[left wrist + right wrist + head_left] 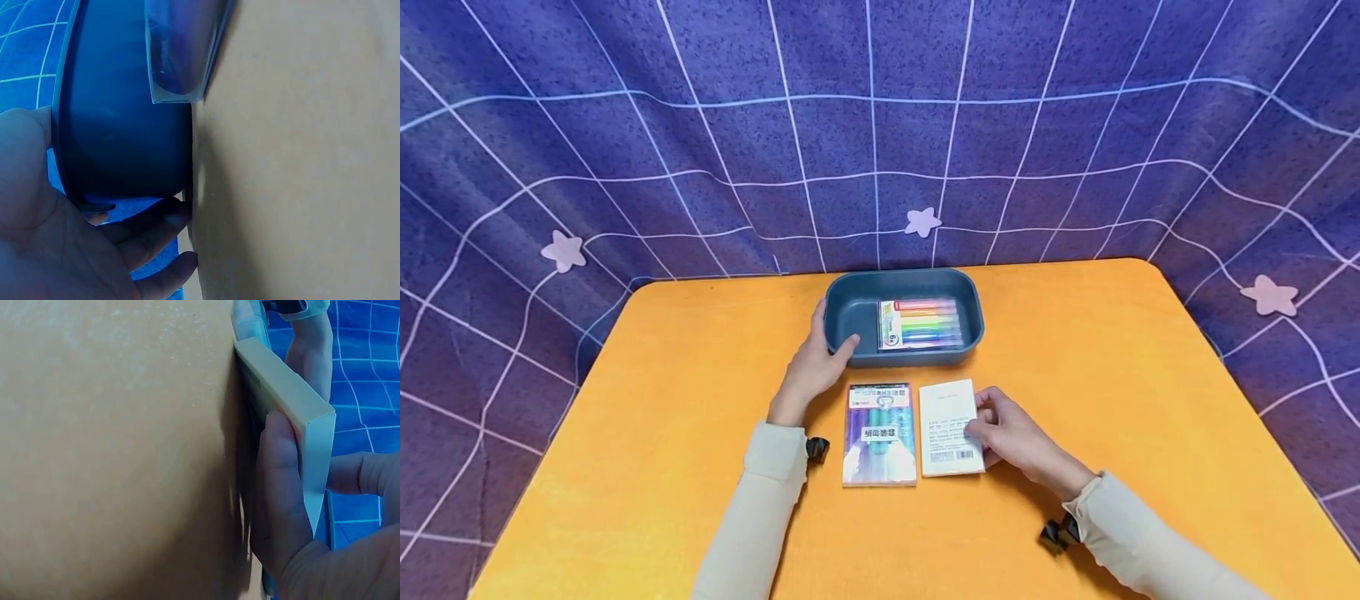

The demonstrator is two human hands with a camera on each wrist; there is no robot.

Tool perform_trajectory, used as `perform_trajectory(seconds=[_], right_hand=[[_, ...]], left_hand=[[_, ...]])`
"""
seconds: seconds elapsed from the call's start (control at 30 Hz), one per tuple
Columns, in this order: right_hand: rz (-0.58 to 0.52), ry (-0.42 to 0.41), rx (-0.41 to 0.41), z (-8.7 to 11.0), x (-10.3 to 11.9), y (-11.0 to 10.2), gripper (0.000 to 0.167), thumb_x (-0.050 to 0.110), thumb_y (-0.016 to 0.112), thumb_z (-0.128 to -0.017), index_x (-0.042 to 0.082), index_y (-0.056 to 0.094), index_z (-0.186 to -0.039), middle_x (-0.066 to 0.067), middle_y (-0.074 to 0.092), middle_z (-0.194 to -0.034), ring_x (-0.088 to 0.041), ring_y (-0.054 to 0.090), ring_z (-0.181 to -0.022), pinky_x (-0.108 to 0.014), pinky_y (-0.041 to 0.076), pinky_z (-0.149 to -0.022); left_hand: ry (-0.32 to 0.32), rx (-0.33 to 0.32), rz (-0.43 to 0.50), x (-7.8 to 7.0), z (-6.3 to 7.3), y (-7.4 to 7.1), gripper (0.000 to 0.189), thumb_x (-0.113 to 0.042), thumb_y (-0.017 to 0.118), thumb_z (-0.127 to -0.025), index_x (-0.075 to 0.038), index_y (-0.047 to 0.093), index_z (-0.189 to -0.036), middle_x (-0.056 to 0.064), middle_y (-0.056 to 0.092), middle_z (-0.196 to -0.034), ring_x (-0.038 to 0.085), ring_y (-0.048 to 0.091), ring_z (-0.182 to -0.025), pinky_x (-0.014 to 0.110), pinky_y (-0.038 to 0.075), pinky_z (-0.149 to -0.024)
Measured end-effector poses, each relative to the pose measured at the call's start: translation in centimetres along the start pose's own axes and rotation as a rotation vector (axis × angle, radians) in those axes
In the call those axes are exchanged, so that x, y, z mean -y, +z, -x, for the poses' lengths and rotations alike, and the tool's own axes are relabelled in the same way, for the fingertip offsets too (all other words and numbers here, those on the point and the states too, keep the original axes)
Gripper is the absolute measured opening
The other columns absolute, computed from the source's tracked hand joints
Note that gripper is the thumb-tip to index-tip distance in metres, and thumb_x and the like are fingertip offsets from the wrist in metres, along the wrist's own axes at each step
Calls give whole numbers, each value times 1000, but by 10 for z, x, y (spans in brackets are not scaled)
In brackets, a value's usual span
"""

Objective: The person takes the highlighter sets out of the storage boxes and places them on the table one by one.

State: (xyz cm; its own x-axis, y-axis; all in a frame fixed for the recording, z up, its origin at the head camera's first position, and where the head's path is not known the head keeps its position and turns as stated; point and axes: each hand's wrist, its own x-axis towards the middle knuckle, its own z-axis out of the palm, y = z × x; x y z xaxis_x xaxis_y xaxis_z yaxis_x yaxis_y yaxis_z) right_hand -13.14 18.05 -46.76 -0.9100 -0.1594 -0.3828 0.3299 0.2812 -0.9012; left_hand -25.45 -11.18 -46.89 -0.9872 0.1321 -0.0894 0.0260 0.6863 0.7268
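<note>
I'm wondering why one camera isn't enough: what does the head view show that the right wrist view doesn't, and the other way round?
Only the head view shows the pack of coloured pens in the dark blue tray, and the barcode on the white box.

Only the right wrist view shows a fingertip against that box's underside.

Both show the right hand pinching the box above the tabletop.

The left hand (811, 367) reaches farther forward, thumb (847, 348) spread from its bent fingers (153, 244); the right hand (1015, 435) pinches between thumb and fingers, both forearms (752, 517) slanting inward.
</note>
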Motion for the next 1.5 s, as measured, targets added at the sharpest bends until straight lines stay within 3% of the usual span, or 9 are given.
perform_trajectory(seconds=[0.7,1.3,1.5], right_hand=[[-24,-51,54,2,0,-7,42,5,67,-92,-4,41,-124,-5,56,-81,-17,65,-72,-36,61,-60],[18,33,36,9,2,-11,52,0,67,-88,-1,40,-132,-11,53,-93,-21,63,-80,-38,62,-67],[18,21,53,12,2,-14,51,0,66,-88,-1,39,-131,-11,54,-94,-21,63,-79,-39,63,-69]], left_hand=[[2,12,-5,2,1,-2,90,-54,50,-100,-30,-12,-162,20,27,-166,46,45,-141,66,40,-111],[-4,17,-6,-4,1,-2,89,-55,50,-100,-31,-11,-162,20,29,-165,46,45,-142,65,40,-111],[0,15,-6,-2,0,-2,90,-55,50,-100,-30,-10,-162,20,28,-165,46,44,-142,66,39,-112]])
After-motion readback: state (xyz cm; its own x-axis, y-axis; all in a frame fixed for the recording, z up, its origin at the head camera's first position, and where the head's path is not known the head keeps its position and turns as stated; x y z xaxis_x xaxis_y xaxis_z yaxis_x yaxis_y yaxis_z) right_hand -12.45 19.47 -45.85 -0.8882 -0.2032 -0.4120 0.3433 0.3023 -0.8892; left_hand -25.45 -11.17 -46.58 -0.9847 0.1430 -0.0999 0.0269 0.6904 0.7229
